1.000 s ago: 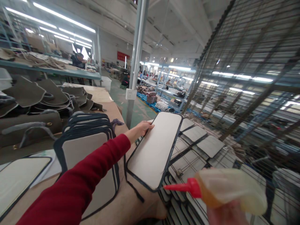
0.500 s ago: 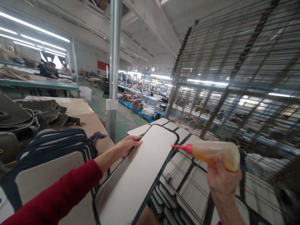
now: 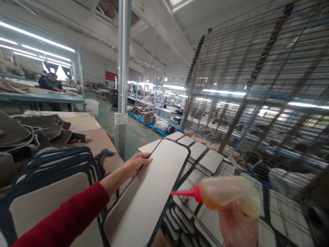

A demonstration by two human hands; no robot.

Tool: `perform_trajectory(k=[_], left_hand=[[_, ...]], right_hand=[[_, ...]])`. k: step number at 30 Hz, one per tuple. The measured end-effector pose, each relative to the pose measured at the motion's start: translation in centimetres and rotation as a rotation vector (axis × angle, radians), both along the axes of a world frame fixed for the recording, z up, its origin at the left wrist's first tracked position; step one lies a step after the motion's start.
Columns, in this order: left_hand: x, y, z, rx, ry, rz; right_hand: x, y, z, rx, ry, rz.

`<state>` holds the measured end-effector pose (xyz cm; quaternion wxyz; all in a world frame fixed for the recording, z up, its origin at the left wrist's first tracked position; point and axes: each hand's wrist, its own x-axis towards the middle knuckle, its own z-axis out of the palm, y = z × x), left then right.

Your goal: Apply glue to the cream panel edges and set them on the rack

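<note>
My left hand pinches the left edge of a long cream panel with rounded corners and a dark border, thumb on its face. The panel is tilted in front of me. My right hand is wrapped around a squeeze bottle with amber liquid inside, held nearly level. Its red nozzle points left, and the tip is at the panel's right dark edge, about midway down. Whether the tip touches the edge I cannot tell. The right hand is somewhat blurred.
Similar dark-edged panels lie on a wire rack at the right, under a raised stack of wire racks. At the left stand stacked dark-edged panels and grey-brown cut pieces. A metal post rises ahead. A person sits far left.
The bottle in my right hand has moved down and left, its nozzle tip going lower along the panel's right edge. My left hand keeps its hold on the panel.
</note>
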<state>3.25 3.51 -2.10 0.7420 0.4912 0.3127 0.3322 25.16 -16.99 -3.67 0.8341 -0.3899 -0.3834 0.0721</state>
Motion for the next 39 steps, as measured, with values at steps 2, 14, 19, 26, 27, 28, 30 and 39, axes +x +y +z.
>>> perform_trajectory(k=[2, 14, 19, 26, 27, 28, 30, 39], left_hand=[[-0.1, -0.2, 0.0, 0.002, -0.013, -0.019], [-0.4, -0.6, -1.1, 0.008, -0.053, -0.009], [-1.1, -1.0, -2.0, 0.083, -0.064, -0.067], [-1.6, -2.3, -2.3, 0.176, -0.039, -0.179], [-1.5, -2.5, -2.3, 0.184, -0.027, -0.180], [-1.4, -2.7, -2.2, 0.191, -0.013, -0.178], [-1.0, -3.1, -2.1, 0.205, 0.014, -0.164], [2.2, -5.4, -1.3, 0.211, 0.071, -0.083]], right_hand=[[0.8, 0.7, 2.0, 0.114, 0.078, -0.106], [0.4, 0.2, -1.2, -0.084, 0.216, 0.021], [0.6, -1.3, 0.9, 0.044, 0.405, -0.051], [3.7, -2.4, 3.2, 0.168, 0.286, -0.188], [3.9, -2.6, 3.2, 0.170, 0.274, -0.195], [3.9, -2.8, 3.1, 0.169, 0.266, -0.196], [3.7, -3.2, 2.9, 0.158, 0.253, -0.181], [1.7, -0.9, 0.7, 0.087, 0.114, -0.115]])
